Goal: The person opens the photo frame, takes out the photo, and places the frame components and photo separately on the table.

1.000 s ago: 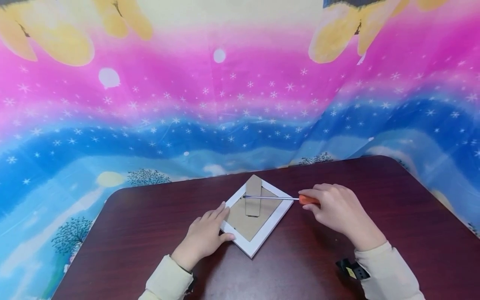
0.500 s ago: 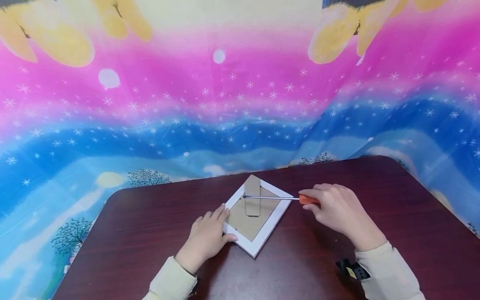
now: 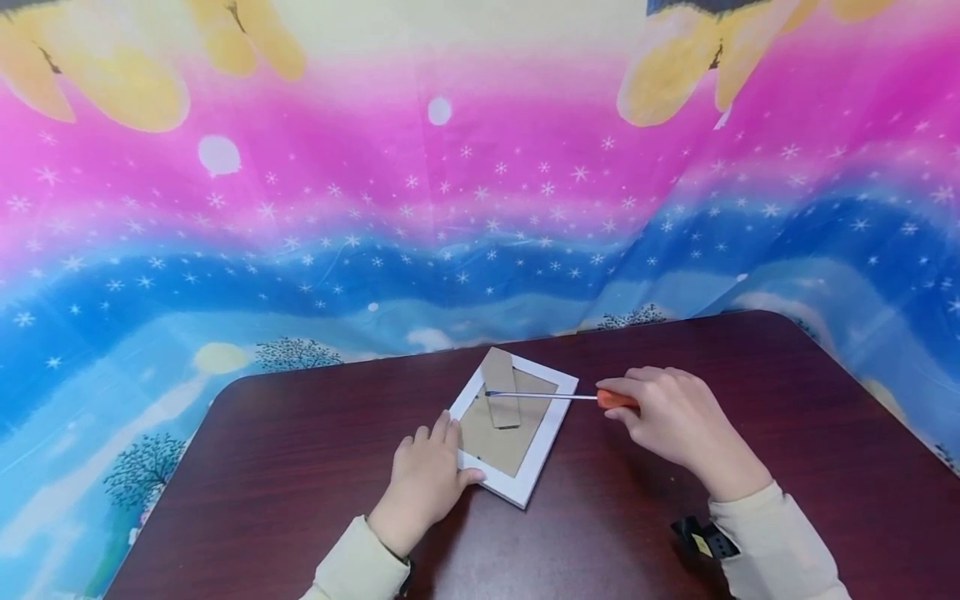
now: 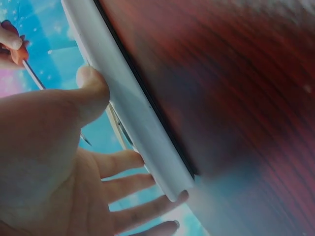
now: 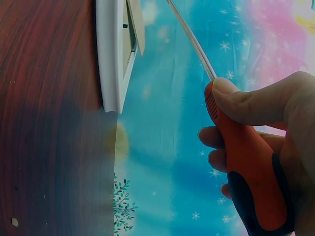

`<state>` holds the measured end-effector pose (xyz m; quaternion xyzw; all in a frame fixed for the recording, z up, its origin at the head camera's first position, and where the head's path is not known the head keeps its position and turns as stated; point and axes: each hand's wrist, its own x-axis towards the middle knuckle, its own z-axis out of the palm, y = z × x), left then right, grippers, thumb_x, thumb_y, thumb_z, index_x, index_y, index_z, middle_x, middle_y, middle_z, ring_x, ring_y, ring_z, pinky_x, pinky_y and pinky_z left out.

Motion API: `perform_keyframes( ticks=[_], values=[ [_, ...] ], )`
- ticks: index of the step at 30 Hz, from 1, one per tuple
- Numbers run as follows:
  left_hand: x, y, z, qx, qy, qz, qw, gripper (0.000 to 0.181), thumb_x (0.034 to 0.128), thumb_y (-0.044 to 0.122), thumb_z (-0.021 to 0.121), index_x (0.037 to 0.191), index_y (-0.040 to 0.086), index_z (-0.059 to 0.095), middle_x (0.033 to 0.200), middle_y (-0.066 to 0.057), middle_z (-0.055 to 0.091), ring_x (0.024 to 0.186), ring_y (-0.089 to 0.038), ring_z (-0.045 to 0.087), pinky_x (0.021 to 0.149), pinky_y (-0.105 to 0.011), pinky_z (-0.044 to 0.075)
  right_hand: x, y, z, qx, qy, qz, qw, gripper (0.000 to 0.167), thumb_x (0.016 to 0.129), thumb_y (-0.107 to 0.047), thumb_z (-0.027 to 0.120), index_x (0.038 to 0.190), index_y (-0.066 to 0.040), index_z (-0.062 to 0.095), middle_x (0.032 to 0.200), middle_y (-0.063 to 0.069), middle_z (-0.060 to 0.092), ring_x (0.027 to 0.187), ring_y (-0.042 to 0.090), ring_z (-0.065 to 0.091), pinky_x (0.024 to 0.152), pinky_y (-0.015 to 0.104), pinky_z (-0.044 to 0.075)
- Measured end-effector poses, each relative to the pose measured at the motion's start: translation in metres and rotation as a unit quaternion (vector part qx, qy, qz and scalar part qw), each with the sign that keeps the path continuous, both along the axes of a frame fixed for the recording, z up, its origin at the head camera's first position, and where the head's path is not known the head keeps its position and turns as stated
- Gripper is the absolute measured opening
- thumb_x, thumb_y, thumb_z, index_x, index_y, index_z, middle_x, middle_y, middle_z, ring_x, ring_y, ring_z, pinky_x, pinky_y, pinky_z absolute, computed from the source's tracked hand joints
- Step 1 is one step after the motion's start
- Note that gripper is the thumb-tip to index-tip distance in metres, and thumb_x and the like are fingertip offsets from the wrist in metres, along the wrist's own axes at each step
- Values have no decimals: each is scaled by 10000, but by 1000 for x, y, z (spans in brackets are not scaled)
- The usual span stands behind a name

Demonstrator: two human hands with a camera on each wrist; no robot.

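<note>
A white picture frame [image 3: 546, 423] lies back side up on the table, its brown backing board [image 3: 480, 437] showing with a stand flap [image 3: 501, 392] on it. The left hand [image 3: 426, 483] rests on the frame's left edge, fingers extended, thumb on the near side; the left wrist view shows the thumb [image 4: 93, 93] against the white border [image 4: 133, 98]. The right hand [image 3: 678, 417] grips the orange handle [image 3: 617, 399] of a screwdriver, also seen in the right wrist view as an orange and black handle [image 5: 251, 167]. Its metal shaft [image 3: 547, 396] extends over the flap, above the frame.
The dark red wooden table [image 3: 300, 467] has rounded far corners. Behind it hangs a pink and blue cloth [image 3: 487, 208] with snowflakes. A tiny light scrap [image 5: 15, 222] lies on the table in the right wrist view.
The frame has turned counterclockwise, its near corner shifting right and its far corner left. The left hand has moved right with it. The right hand and screwdriver have stayed nearly still.
</note>
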<state>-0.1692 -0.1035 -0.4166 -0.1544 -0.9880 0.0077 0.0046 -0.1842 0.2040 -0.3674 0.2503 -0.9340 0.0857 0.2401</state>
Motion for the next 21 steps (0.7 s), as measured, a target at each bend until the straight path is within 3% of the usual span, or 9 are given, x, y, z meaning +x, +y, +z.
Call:
perform_keyframes(
  ticks=[10,21],
  values=[
    [10,21,-3,-550,231,307,9977,841,877,651,578,1368,-29,523,1394,-179,508,1052,-346,585,800,-430,508,1,-1,0,38,-2,2,10000,322,715,-178,883,1023,-152,791,720,-17,637,584,158,553,573,380,499],
    [17,36,-2,-926,366,565,9934,871,868,698,543,1338,-36,559,1375,-177,550,994,-320,616,807,-434,504,0,-2,0,44,18,44,10000,326,712,-170,885,1024,-147,792,731,-3,649,571,149,536,559,372,497]
  ],
)
